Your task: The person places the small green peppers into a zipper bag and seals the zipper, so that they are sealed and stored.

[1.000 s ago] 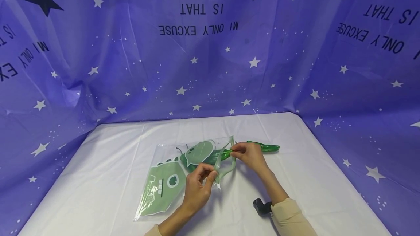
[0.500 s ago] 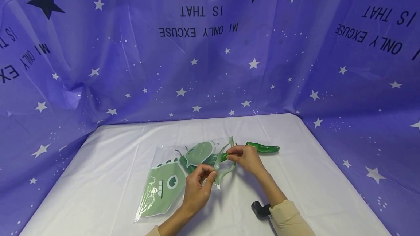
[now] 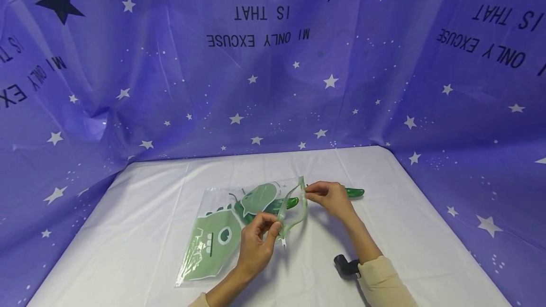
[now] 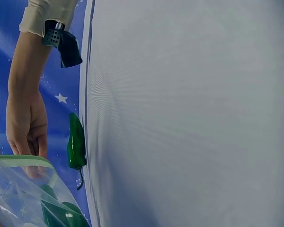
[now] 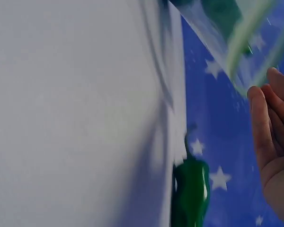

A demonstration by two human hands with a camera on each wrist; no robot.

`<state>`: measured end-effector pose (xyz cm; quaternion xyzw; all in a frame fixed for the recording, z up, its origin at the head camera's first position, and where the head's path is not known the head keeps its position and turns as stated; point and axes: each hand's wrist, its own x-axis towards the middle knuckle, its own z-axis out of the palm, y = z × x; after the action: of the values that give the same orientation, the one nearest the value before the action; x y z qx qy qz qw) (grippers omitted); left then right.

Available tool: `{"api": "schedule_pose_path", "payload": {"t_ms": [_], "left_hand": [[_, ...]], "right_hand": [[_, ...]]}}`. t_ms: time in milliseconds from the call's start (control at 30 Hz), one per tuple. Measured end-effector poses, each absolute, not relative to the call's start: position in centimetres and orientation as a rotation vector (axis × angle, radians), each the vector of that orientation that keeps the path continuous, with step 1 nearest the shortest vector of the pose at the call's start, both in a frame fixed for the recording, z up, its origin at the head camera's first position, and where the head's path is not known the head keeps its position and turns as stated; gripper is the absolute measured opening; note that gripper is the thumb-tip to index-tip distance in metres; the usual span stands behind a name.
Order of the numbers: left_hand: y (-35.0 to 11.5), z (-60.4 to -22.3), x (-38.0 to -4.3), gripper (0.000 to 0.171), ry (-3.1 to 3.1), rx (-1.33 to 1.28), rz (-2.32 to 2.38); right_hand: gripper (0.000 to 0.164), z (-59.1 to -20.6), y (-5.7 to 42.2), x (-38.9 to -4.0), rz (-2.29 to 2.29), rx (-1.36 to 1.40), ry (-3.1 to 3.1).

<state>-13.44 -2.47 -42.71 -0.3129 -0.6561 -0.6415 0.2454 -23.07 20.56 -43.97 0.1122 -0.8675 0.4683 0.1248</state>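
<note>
A clear zip bag [image 3: 213, 271] with green monster prints lies with its mouth spread apart. Green chili peppers are inside, and one pepper's tip [image 3: 292, 203] shows at the opening. My left hand [image 3: 257, 245] pinches the near lip of the bag between thumb and fingers. At the far lip is my right hand [image 3: 332, 199], fingertips right by the rim and no pepper between them. Seen through the plastic in the left wrist view are peppers [image 4: 73, 215] in the bag. Another green chili pepper [image 3: 356, 193] lies outside, partly hidden behind the right hand.
The white-clothed table [image 3: 158, 188] is backed by a purple curtain [image 3: 273, 98] with stars and lettering. A black device [image 3: 346, 267] is at the right wrist, by the beige sleeve [image 3: 384, 283].
My right hand has let go of the pepper at the bag's mouth and drawn back rightward to the far lip, covering more of the loose pepper. The left hand keeps its hold.
</note>
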Motion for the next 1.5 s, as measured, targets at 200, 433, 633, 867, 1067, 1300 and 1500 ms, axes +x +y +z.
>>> {"api": "schedule_pose_path", "payload": {"t_ms": [200, 433, 633, 867, 1067, 1300, 1500], "left_hand": [[-2.5, -42.6, -13.5, 0.015, -1.784, -0.855, -1.746], [-2.6, -42.6, -13.4, 0.015, -1.791, -0.849, -1.741], [-2.7, -42.7, -13.3, 0.014, -1.789, -0.844, -1.75], [-2.8, -42.6, -13.2, 0.014, -1.78, -0.841, -1.758], [-3.0, -42.5, -13.2, 0.014, -1.775, -0.841, -1.751], [-3.0, -42.5, -13.2, 0.015, -1.777, -0.838, -1.747], [-3.0, -42.4, -13.2, 0.015, -1.772, -0.839, -1.746]], "right_hand": [[0.017, -43.8, 26.3, -23.7, 1.108, 0.151, -2.433], [0.037, -46.1, 33.0, -23.2, 0.933, -0.103, -2.556], [0.048, -46.9, 34.6, -22.5, 1.047, -0.193, -2.714], [0.042, -47.9, 34.6, -22.7, 1.136, -0.218, -2.78], [0.036, -48.1, 34.3, -23.0, 1.146, -0.224, -2.758], [0.039, -48.2, 34.1, -23.2, 1.458, -0.263, -2.644], [0.039, -47.1, 33.7, -23.2, 1.775, -0.284, -2.409]]}}
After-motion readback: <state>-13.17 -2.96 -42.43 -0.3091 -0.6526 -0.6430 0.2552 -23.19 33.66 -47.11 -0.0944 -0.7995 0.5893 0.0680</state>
